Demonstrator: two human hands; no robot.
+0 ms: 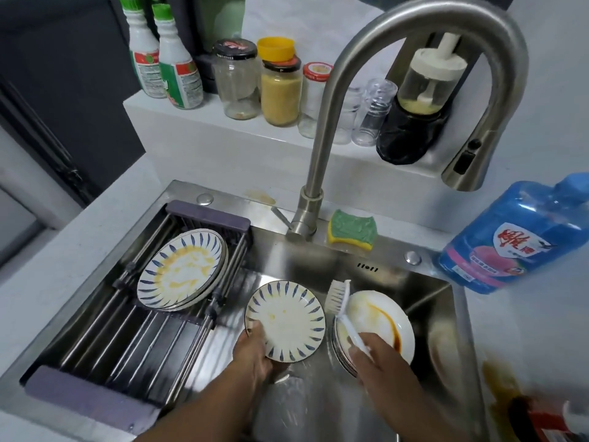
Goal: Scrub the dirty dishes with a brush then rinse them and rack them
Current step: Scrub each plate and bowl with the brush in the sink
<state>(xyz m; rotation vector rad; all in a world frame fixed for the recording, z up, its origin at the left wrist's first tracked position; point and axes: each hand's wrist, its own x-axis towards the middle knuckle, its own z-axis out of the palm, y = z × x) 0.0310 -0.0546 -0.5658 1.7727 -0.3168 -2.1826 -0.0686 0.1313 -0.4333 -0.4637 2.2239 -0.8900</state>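
My left hand (pixel 251 352) grips the lower left rim of a small white plate with blue dashes (pixel 287 320), held tilted over the steel sink (pixel 424 291); faint yellow smears mark it. A white dish brush (pixel 341 309) is in my right hand (pixel 382 358), bristles up and just right of that plate. Beneath the brush a stack of white plates (pixel 385 320) streaked with brown sauce leans in the sink. On the roll-up rack (pixel 153 339) across the sink's left half lie two or three larger blue-dashed plates (pixel 183 272), the top one stained yellow.
The arched faucet (pixel 325 129) rises behind the sink, its spout high at the right. A green and yellow sponge (pixel 352 229) lies beside its base. A blue detergent bottle (pixel 513 240) stands at the right. Jars and bottles line the back ledge (pixel 197 126). Brown spill on the right counter.
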